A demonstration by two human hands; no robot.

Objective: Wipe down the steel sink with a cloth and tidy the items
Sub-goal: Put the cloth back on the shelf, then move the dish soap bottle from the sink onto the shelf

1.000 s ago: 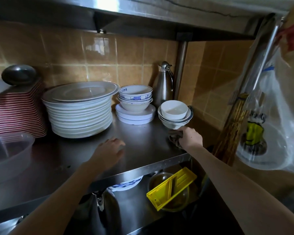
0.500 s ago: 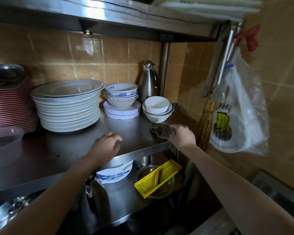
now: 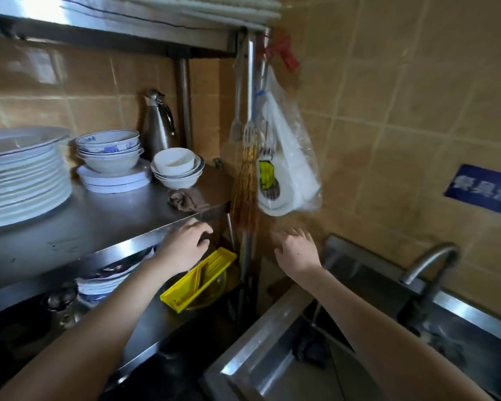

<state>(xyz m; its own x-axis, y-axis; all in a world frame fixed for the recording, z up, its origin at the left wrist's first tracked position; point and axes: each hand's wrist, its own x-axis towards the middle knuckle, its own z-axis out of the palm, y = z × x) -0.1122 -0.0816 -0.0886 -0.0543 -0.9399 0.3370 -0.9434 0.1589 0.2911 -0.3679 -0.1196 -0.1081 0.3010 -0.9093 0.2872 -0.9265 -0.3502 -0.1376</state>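
Observation:
A crumpled brown cloth lies on the steel shelf near its right front corner, just in front of a stack of white bowls. My left hand hovers at the shelf's front edge below the cloth, fingers loosely curled, holding nothing. My right hand is in the air to the right of the shelf, fingers spread and empty, above the left end of the steel sink. The sink basin is at the lower right, with a dark lump inside and a curved tap behind.
A tall stack of white plates, blue-patterned bowls and a steel jug stand on the shelf. A yellow slicer rests over a bowl on the lower shelf. A plastic bag, utensils and a whisk broom hang from the rack post.
My right hand has let go of the cloth, leaving it on the shelf, and moved right toward the sink. My left hand slid right along the shelf edge. The view swung right.

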